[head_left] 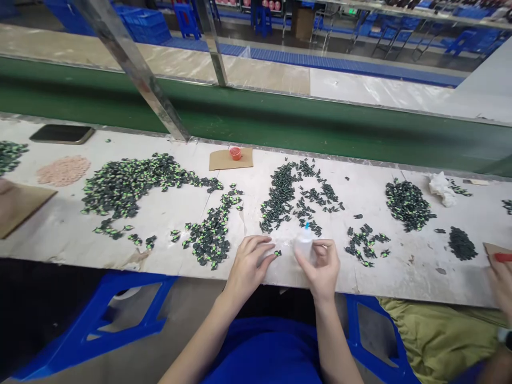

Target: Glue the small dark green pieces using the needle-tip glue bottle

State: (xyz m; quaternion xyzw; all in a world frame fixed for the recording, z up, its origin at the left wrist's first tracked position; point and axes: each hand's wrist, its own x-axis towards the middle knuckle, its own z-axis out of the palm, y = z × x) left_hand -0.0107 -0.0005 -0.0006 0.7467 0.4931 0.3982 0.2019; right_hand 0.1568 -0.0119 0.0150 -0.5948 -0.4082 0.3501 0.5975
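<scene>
My left hand (248,265) rests at the table's front edge, its fingertips pinched on a small black-and-green part (277,253). My right hand (322,266) is closed round a small clear bottle with a blue tip (304,241), held upright just right of that part. Piles of the same black-and-green parts lie around both hands: one pile (210,238) to the left, a darker pile (288,194) straight ahead and a small scatter (366,242) to the right.
A large spread of parts (128,184) and a pink heap (63,169) lie at the left. A cardboard piece with a small red cup (235,153) sits at the back. A phone (62,134), white tissue (442,188) and another person's hand (500,277) are nearby. Green conveyor belt (280,120) behind.
</scene>
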